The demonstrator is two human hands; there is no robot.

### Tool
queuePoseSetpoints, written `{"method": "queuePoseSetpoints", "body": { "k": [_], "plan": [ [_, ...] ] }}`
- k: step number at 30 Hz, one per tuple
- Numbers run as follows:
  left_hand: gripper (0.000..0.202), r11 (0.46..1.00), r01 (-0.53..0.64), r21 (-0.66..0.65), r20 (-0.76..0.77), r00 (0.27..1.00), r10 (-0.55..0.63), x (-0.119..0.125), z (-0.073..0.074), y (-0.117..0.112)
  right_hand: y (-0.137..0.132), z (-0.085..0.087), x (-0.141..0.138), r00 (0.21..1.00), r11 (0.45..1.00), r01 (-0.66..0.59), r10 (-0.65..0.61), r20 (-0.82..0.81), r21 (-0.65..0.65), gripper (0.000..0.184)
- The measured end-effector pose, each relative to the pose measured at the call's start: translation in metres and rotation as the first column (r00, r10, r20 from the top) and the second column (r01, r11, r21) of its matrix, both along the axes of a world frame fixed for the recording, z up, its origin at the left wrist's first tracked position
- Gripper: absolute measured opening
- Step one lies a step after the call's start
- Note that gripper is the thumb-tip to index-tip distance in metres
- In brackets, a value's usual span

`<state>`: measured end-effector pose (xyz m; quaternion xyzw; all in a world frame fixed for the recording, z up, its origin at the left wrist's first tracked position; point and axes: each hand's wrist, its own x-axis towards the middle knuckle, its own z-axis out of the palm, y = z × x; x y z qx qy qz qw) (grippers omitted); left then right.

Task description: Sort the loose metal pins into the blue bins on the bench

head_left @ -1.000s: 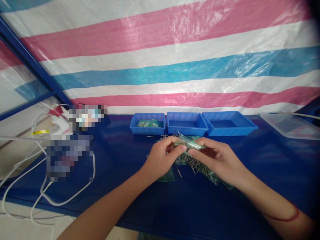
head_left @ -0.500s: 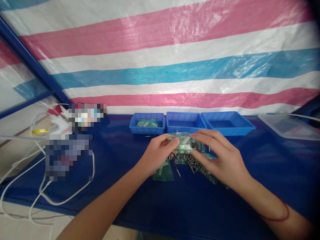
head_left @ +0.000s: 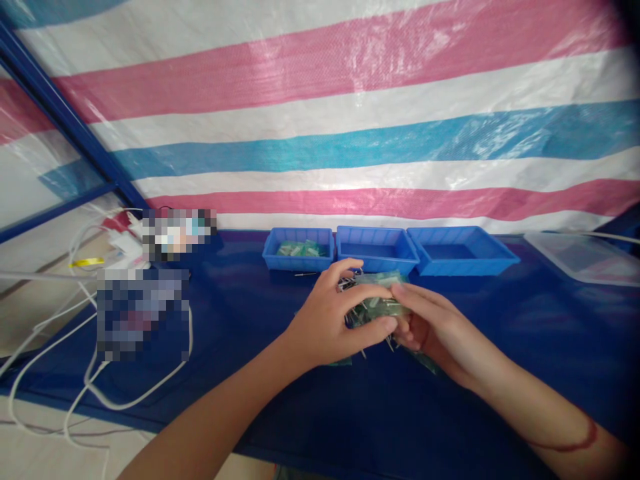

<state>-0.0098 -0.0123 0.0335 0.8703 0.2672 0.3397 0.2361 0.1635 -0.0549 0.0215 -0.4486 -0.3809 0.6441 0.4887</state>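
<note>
A small clear, green-tinted plastic bag of rivets (head_left: 383,307) is pinched at its right end by my right hand (head_left: 440,333), whose thumb and fingers close on it. My left hand (head_left: 333,320) is spread around the bag's left side, with thumb and index finger apart and their tips close to the right hand's fingers. Beneath both hands lies a pile of loose metal rivets (head_left: 363,353) and more bags, mostly hidden. One loose rivet (head_left: 306,274) rests in front of the left blue bin (head_left: 299,263), which contains several filled bags (head_left: 303,249).
Two more blue bins, a middle one (head_left: 377,233) and a right one (head_left: 467,267), stand in line along the back of the blue table (head_left: 400,427). A clear plastic lid (head_left: 575,257) lies far right. White cables (head_left: 125,405) loop at left, and a striped tarp (head_left: 325,153) hangs behind.
The bag has passed from my left hand's pinch into my right hand's grip and tilted rightward. My left hand has opened and reached further right over the pile.
</note>
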Motion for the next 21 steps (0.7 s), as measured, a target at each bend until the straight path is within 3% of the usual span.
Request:
{"method": "queuePoseSetpoints", "body": {
  "k": [3, 7, 10, 13, 15, 17, 21],
  "plan": [
    [0.025, 0.989, 0.024, -0.148, 0.065, 0.998, -0.014, 0.004, -0.004, 0.000, 0.001, -0.004, 0.001, 0.997, 0.997, 0.016, -0.021, 0.070, 0.073, 0.032],
    [0.017, 0.958, -0.036, -0.284, 0.166, 0.982, 0.086, 0.011, -0.015, 0.001, 0.004, -0.010, 0.002, 0.969, 0.984, -0.022, -0.023, 0.245, 0.178, 0.035],
    [0.024, 0.943, -0.069, -0.327, 0.225, 0.963, 0.149, 0.005, -0.013, 0.013, 0.005, -0.010, 0.004, 0.944, 0.976, -0.035, -0.038, 0.326, 0.217, 0.036],
    [0.035, 0.928, -0.255, -0.270, 0.283, 0.901, 0.330, -0.018, 0.002, 0.046, 0.005, -0.007, 0.008, 0.948, 0.970, 0.047, -0.118, 0.296, 0.239, 0.033],
    [0.039, 0.878, -0.438, -0.193, 0.288, 0.830, 0.477, -0.039, 0.014, 0.075, 0.006, -0.006, 0.011, 0.941, 0.960, 0.096, -0.174, 0.290, 0.264, 0.032],
    [0.037, 0.831, -0.541, -0.126, 0.165, 0.815, 0.556, -0.057, 0.022, 0.102, 0.007, -0.005, 0.014, 0.930, 0.951, 0.111, -0.202, 0.307, 0.288, 0.030],
    [0.037, 0.847, -0.531, -0.022, -0.074, 0.846, 0.528, -0.062, 0.019, 0.133, 0.009, -0.004, 0.019, 0.921, 0.953, 0.087, -0.188, 0.340, 0.291, 0.030]
  ]
}}
